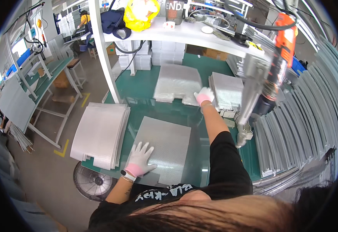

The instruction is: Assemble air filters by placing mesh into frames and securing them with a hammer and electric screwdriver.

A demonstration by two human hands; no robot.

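Observation:
My left hand (141,159), in a white glove with a pink cuff, lies with fingers spread on the left part of a thin grey textured sheet (167,145). That sheet rests flat on the green tabletop (200,133) in front of me. Reaching far forward, my right hand (204,96), gloved the same way, is closed at the near right corner of a pale textured sheet (178,81) on the far pile. This sheet looks slightly blurred and bowed. Part of the right fingers is hidden at its edge.
Left stands a stack of pale sheets (99,131); another stack (227,91) sits at back right. An orange-black power screwdriver (279,58) hangs at right, near small metal parts (243,129) and a long row of grey panels (296,120). A floor fan (95,181) stands lower left.

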